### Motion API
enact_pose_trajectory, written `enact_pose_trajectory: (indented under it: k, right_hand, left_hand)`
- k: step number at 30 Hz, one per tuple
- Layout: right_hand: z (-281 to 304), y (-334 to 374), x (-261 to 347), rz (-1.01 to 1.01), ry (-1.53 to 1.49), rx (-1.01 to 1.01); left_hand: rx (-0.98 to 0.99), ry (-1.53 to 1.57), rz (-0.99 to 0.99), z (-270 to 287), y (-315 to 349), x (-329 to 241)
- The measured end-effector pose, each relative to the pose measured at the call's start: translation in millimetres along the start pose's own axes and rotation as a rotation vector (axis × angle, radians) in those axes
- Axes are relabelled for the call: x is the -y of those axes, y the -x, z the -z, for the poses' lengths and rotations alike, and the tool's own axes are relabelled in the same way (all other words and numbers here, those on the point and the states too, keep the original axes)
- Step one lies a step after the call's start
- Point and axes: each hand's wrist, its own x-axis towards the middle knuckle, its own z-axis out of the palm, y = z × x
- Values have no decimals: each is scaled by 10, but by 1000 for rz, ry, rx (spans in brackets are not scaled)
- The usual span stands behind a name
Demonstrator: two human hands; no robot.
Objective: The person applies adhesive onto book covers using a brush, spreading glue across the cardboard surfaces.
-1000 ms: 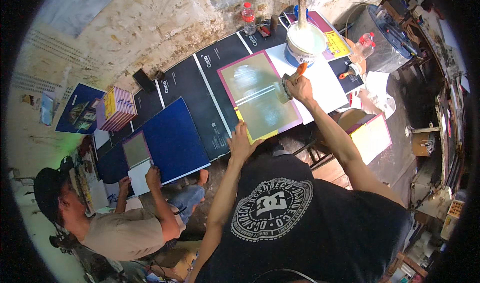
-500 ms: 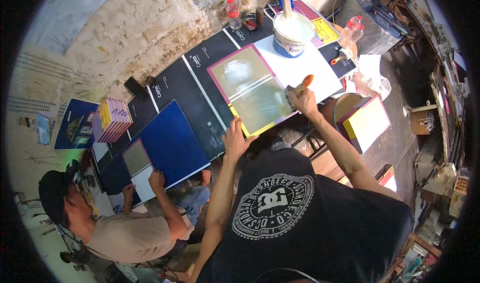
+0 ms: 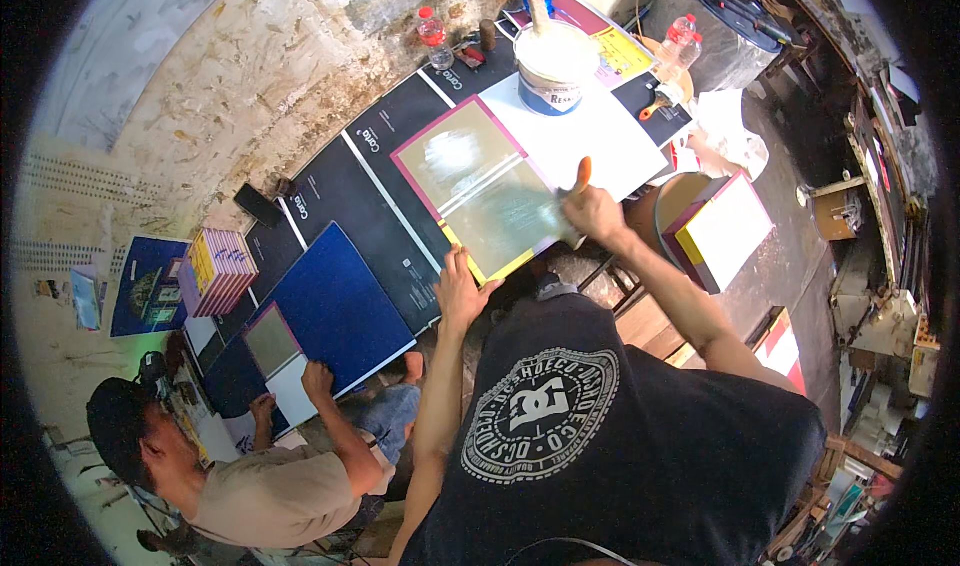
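My right hand (image 3: 596,216) grips a paintbrush (image 3: 583,173) with an orange handle. Its bristles, mostly hidden behind the hand, are at the right side of a book cover (image 3: 470,196). Two grey-tan boards lie on that cover, framed by purple and yellow edges, with white lines between them; wet, shiny patches show on both. At the cover's lower left corner, my left hand (image 3: 462,291) holds the edge between thumb and fingers. Beyond the right hand lies a white sheet (image 3: 620,136), and on it stands an open bucket (image 3: 550,91) of whitish paste with a stick upright in it.
Dark boards (image 3: 350,191) cover the table. A co-worker (image 3: 270,476) at the left handles a smaller cover (image 3: 275,341) on a blue board (image 3: 345,286). A stack of books (image 3: 222,271) stands at the far left. A covered stack (image 3: 725,231) sits at the right, below a second brush (image 3: 660,101).
My right hand has swept the brush down and slightly left along the cover, and the brush handle now points more upright. My left hand stays at the corner. The whole view has shifted slightly.
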Motion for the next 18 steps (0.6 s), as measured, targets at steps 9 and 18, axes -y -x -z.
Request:
enact_pose_trajectory:
  k: [9, 18]
  right_hand:
    - [602, -204, 116, 281, -436, -115]
    - [47, -1256, 343, 572, 76, 243]
  left_hand:
    - [6, 34, -9, -44, -5, 51]
    - [10, 34, 18, -115, -37, 34]
